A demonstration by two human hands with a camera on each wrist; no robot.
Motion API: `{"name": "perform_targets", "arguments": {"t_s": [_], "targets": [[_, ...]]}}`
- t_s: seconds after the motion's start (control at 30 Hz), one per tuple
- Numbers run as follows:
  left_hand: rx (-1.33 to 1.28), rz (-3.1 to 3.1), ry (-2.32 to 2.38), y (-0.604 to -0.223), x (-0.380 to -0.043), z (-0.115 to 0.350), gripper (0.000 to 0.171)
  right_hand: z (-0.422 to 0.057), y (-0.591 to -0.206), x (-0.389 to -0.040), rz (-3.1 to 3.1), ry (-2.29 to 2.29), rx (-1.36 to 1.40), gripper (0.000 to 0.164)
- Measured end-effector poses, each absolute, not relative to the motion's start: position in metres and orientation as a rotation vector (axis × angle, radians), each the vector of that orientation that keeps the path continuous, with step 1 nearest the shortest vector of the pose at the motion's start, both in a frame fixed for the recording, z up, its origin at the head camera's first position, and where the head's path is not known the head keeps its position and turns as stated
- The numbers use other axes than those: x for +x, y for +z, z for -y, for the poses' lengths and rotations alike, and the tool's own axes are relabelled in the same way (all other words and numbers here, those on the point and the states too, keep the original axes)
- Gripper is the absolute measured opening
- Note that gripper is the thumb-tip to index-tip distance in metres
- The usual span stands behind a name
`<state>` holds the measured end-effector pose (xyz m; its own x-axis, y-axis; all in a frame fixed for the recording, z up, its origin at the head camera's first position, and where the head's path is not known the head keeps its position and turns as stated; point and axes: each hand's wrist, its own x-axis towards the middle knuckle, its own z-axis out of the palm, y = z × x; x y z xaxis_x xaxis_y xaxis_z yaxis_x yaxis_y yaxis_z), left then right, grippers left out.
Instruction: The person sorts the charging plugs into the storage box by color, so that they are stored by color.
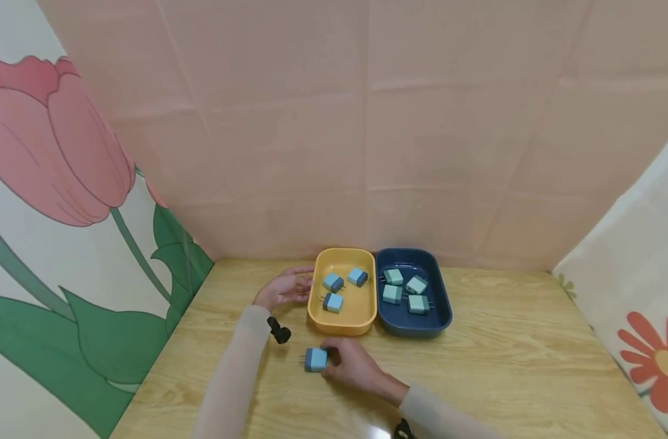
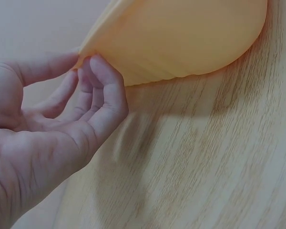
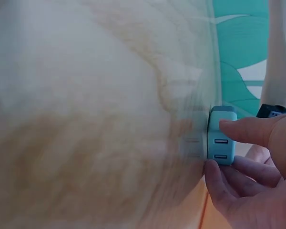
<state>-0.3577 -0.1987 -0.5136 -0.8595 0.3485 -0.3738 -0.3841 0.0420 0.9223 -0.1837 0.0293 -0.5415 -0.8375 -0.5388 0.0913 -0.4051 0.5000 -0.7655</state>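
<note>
A blue USB charger (image 1: 316, 360) with a darker plug end lies on the table in front of the trays, its prongs toward the left. My right hand (image 1: 353, 364) pinches it between thumb and fingers, and two USB slots show on the charger (image 3: 221, 149) in the right wrist view. With my left hand (image 1: 286, 288) I hold the left rim of the yellow tray (image 1: 371, 317); the left wrist view has thumb and curled fingers at the edge of the tray (image 2: 181, 43). Three similar blue chargers (image 1: 333, 303) lie inside that tray.
Right beside the yellow tray stands a dark blue tray (image 1: 442, 311) with several pale green chargers (image 1: 419, 305). Both trays are near the back of the wooden table (image 1: 520, 353), close to a pink cloth backdrop (image 1: 422, 152). Flower-patterned cloth hangs at both sides.
</note>
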Motion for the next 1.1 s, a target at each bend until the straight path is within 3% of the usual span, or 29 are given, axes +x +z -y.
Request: {"name": "perform_targets", "arguments": {"t_s": [0.3, 1.1], "targets": [[-0.049, -1.809, 1.879, -0.5150, -0.3601, 0.1988, 0.055, -0.0314, -0.5439, -0.1847, -2.578, -1.265, -0.768, 0.048], [-0.049, -1.791, 1.892, -0.5146, -0.3581, 0.1994, 0.056, -0.0380, -0.5428, -0.1848, -2.470, -1.322, -0.712, 0.042]]}}
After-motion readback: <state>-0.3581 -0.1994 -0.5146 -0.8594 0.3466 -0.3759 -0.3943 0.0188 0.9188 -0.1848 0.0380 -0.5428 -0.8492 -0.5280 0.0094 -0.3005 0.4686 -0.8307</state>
